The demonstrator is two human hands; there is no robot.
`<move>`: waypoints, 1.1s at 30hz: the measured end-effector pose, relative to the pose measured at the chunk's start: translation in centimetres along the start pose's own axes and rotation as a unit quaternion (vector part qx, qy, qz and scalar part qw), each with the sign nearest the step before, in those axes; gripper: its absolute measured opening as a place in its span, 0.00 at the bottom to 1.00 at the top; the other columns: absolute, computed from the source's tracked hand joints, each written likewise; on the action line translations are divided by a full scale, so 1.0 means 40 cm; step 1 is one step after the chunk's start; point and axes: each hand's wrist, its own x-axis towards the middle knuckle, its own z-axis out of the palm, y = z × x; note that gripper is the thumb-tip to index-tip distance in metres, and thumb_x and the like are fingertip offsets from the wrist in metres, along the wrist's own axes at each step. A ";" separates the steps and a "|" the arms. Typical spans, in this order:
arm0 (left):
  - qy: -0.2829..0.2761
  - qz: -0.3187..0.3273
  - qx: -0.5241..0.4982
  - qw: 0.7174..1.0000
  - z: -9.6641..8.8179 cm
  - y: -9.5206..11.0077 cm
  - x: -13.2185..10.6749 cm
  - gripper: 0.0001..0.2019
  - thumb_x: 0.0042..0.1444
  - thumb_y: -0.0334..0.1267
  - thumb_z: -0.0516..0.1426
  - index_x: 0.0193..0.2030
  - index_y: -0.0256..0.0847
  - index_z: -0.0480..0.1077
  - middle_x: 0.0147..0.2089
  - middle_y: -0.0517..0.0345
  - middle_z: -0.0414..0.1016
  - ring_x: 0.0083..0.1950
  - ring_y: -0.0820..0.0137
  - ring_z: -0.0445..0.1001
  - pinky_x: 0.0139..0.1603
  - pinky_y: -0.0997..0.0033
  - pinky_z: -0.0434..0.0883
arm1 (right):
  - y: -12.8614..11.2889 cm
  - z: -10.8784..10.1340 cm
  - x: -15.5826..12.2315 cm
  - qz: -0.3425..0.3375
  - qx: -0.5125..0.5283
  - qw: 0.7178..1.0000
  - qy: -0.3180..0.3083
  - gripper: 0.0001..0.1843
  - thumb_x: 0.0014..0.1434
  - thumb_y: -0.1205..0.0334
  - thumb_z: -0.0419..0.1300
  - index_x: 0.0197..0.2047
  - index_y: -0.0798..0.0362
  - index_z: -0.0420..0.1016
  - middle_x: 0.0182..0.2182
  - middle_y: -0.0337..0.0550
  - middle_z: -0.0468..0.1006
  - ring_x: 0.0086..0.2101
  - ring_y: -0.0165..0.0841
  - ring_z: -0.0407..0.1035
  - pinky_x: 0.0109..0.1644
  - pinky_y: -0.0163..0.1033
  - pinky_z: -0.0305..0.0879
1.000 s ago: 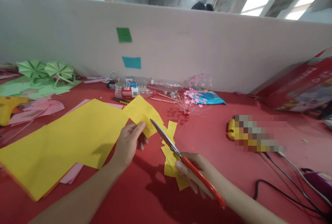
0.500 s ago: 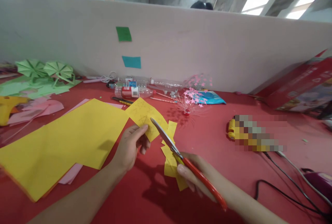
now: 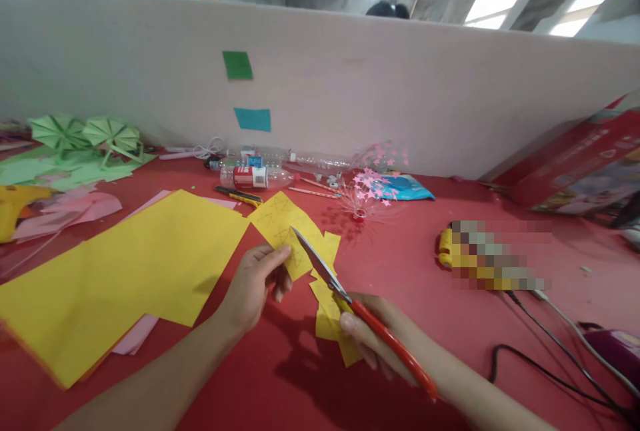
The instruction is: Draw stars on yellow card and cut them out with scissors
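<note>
Between thumb and fingers, my left hand (image 3: 257, 284) pinches a small piece of yellow paper (image 3: 283, 214) with star outlines drawn on it. My right hand (image 3: 380, 331) grips red-handled scissors (image 3: 390, 338), whose blades look closed and point up and left across the paper's right part. Whether the blades touch the paper I cannot tell. Under the scissors and my right hand lie several yellow paper scraps (image 3: 327, 321), partly hidden. Large yellow sheets (image 3: 145, 258) rest on the table to the left of my left hand.
Plastic bottles (image 3: 253, 176) and a utility knife (image 3: 237, 195) lie towards the partition (image 3: 320, 78). A pink star ornament (image 3: 367, 188) stands beside a blue packet (image 3: 407, 187). Green paper fans (image 3: 110, 134) are at far left. A blurred yellow device with cables (image 3: 447, 248) lies right.
The small yellow paper has turned slightly and shifted a little right and down in my left hand, uncovering more of the utility knife. The scissors are nearly still.
</note>
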 end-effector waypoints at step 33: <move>0.069 0.084 0.121 0.987 -0.024 0.001 0.010 0.16 0.55 0.46 0.56 0.22 0.41 0.62 0.15 0.67 0.62 0.15 0.76 0.63 0.16 0.77 0.61 | 0.002 0.002 0.001 0.048 0.002 0.999 0.010 0.26 0.55 0.37 0.55 0.25 0.51 0.58 0.13 0.30 0.62 0.12 0.22 0.54 0.15 0.27 0.49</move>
